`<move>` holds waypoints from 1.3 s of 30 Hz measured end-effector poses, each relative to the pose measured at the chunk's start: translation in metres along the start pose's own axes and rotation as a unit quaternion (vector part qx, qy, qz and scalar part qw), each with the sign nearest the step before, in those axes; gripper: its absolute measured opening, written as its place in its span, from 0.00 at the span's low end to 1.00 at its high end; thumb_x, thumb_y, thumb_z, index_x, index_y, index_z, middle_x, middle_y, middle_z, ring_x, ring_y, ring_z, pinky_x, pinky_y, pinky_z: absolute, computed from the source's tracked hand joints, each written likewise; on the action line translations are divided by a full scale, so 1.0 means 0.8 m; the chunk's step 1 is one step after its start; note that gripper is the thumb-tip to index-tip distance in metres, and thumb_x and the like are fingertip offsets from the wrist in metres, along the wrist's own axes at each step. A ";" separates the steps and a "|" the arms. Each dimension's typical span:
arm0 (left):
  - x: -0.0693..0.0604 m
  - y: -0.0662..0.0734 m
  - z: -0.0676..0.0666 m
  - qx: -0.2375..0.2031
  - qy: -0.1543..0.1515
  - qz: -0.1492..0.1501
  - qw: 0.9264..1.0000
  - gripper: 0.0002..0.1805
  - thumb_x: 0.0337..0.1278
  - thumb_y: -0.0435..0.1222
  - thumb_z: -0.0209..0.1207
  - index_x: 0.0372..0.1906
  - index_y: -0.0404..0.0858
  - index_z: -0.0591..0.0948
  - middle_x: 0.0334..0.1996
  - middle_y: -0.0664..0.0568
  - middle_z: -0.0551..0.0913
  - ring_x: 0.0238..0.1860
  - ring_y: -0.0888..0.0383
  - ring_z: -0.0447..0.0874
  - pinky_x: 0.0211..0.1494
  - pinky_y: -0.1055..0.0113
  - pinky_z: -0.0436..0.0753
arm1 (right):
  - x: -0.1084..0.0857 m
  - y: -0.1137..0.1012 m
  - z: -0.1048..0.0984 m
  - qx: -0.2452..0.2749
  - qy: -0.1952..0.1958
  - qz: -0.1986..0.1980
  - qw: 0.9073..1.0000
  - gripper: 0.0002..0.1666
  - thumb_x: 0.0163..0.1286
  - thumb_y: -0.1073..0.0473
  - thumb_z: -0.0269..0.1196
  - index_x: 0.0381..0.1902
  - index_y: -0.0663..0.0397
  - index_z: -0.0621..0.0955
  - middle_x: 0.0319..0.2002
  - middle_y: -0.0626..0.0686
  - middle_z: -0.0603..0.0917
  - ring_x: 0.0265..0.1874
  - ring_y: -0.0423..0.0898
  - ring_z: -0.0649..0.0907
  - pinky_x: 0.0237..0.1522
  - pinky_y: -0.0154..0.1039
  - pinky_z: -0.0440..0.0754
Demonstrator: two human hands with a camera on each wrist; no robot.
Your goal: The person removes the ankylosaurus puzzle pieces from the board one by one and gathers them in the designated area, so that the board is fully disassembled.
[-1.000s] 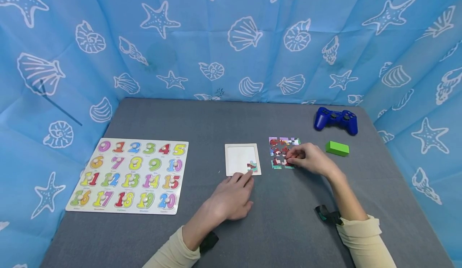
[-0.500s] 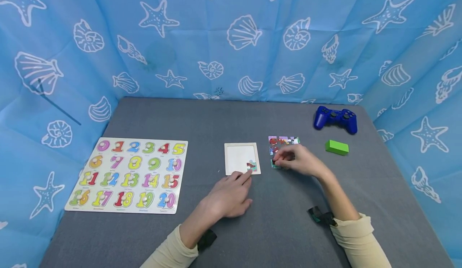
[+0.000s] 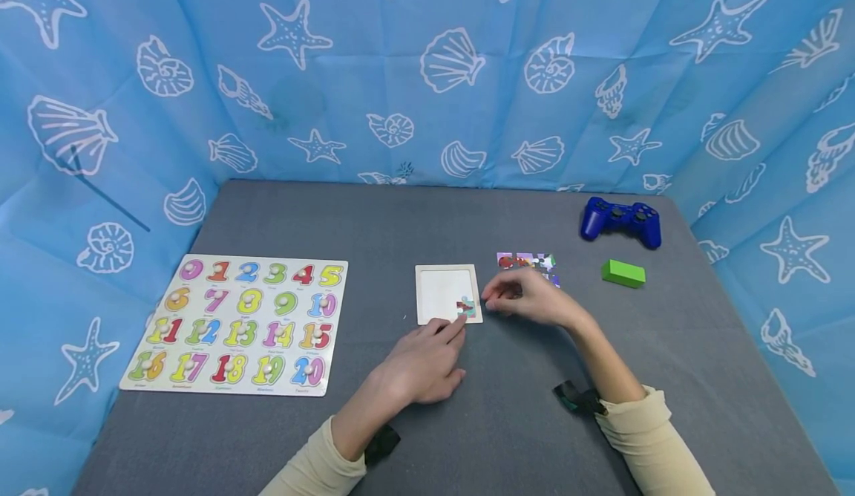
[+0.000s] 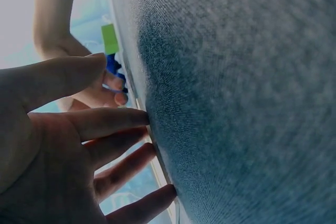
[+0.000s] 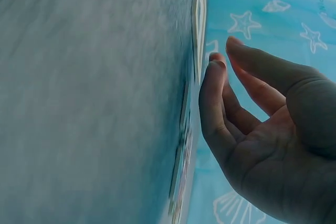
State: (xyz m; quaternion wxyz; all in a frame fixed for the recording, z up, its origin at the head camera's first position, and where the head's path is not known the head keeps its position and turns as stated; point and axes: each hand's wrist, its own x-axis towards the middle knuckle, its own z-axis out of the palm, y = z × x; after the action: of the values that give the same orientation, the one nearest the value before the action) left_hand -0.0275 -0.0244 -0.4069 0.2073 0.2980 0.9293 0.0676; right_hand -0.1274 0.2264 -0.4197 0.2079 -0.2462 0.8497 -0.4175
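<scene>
My left hand (image 3: 427, 362) has its fingers stretched out, with fingertips touching the near edge of a small square puzzle tray (image 3: 422, 295). In the left wrist view those fingers are spread along the tray's edge. One jigsaw piece (image 3: 465, 307) lies in the tray's near right corner. My right hand (image 3: 531, 299) hovers just right of the tray, thumb and fingers bent toward each other. In the right wrist view a narrow gap shows between thumb tip and index fingertip; whether a piece is pinched there cannot be made out. Several jigsaw pieces (image 3: 528, 260) lie behind and partly under this hand.
At the left lies a number puzzle board (image 3: 234, 325) with knobbed numerals. A blue game controller (image 3: 621, 221) sits at the back right, with a green block (image 3: 624, 273) in front of it. A sea-patterned curtain (image 3: 427, 73) hangs round the grey tabletop (image 3: 320, 217).
My right hand has moved left from over the jigsaw pieces to beside the tray's right edge. The left hand has stayed at the tray's near edge.
</scene>
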 end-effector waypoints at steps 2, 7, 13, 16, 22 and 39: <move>0.000 0.000 0.000 -0.002 0.000 0.000 1.000 0.36 0.83 0.52 0.55 0.85 0.42 0.67 0.90 0.55 0.54 0.85 0.56 0.61 0.85 0.55 0.71 | 0.005 -0.003 0.004 -0.001 -0.006 -0.003 1.000 0.08 0.75 0.65 0.70 0.49 0.64 0.89 0.37 0.57 0.90 0.29 0.38 0.82 0.33 0.32 0.83; -0.001 0.000 0.001 -0.006 0.004 0.000 1.000 0.36 0.83 0.52 0.56 0.85 0.42 0.67 0.90 0.56 0.55 0.85 0.56 0.61 0.84 0.55 0.72 | 0.017 -0.012 0.014 -0.018 -0.016 -0.004 1.000 0.09 0.74 0.66 0.71 0.50 0.63 0.89 0.37 0.55 0.90 0.31 0.39 0.82 0.35 0.31 0.83; -0.003 -0.001 0.000 -0.008 0.009 0.003 1.000 0.36 0.82 0.52 0.57 0.84 0.42 0.67 0.90 0.56 0.55 0.85 0.56 0.62 0.84 0.55 0.73 | 0.029 -0.019 0.022 -0.036 -0.022 0.002 0.999 0.12 0.69 0.68 0.74 0.49 0.65 0.89 0.35 0.54 0.88 0.32 0.39 0.83 0.37 0.30 0.84; -0.005 -0.001 -0.001 -0.007 0.010 0.005 1.000 0.36 0.82 0.51 0.57 0.84 0.42 0.68 0.90 0.56 0.55 0.85 0.56 0.62 0.84 0.56 0.72 | 0.031 -0.021 0.024 -0.027 -0.027 0.014 0.999 0.12 0.67 0.69 0.74 0.49 0.65 0.89 0.34 0.53 0.86 0.31 0.40 0.83 0.36 0.30 0.83; -0.004 -0.003 -0.001 -0.010 0.009 0.009 1.000 0.36 0.82 0.51 0.57 0.84 0.41 0.67 0.90 0.56 0.55 0.86 0.56 0.61 0.85 0.57 0.70 | 0.036 -0.022 0.026 -0.013 -0.034 0.039 0.999 0.12 0.67 0.70 0.75 0.47 0.65 0.88 0.33 0.53 0.85 0.30 0.41 0.82 0.34 0.31 0.83; -0.008 -0.008 -0.009 -0.055 -0.018 0.010 0.998 0.35 0.83 0.50 0.56 0.84 0.39 0.67 0.89 0.53 0.58 0.89 0.55 0.57 0.87 0.56 0.68 | 0.030 -0.021 0.023 -0.040 -0.007 0.005 0.999 0.12 0.66 0.70 0.76 0.44 0.62 0.84 0.35 0.57 0.85 0.33 0.42 0.83 0.37 0.33 0.84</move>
State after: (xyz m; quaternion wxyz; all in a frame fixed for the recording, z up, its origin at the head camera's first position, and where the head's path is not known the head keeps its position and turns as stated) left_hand -0.0295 -0.0332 -0.3995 0.2397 0.2970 0.9170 0.1155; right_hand -0.1319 0.1921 -0.4203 0.2061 -0.2530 0.8655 -0.3800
